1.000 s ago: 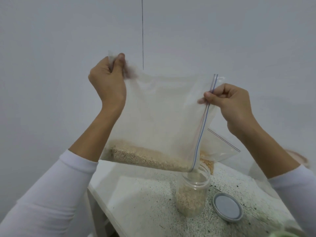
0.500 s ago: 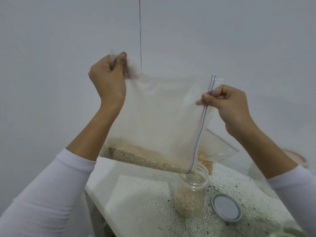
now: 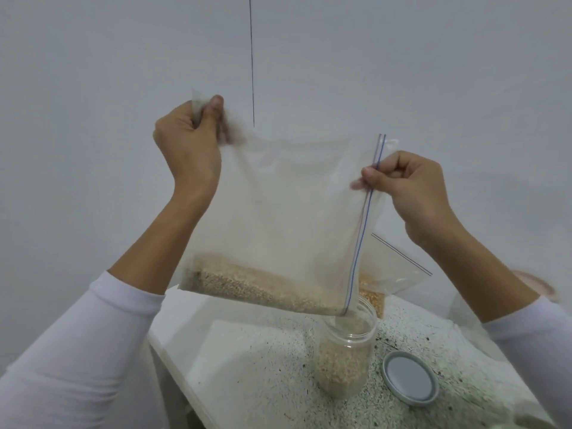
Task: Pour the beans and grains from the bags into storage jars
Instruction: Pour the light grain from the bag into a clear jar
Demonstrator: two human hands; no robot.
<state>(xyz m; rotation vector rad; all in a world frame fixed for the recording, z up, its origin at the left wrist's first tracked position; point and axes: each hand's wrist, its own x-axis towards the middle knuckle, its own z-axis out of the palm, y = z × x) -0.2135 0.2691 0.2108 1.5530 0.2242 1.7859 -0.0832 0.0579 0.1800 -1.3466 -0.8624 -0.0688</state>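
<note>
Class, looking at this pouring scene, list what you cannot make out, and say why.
Head view:
- second bag: contents mostly hidden behind the held bag.
- Pink object at right: blurred, behind the right forearm.
- Grain stream into the jar: too blurred to confirm.
- Green object: cut off by the bottom edge.

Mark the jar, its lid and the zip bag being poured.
jar [image 3: 345, 363]: head view, on its clear wall where the grain shows.
lid [image 3: 410, 377]: head view, centre of the disc lying on the table.
zip bag [image 3: 291, 196]: head view, on its empty clear middle panel.
</note>
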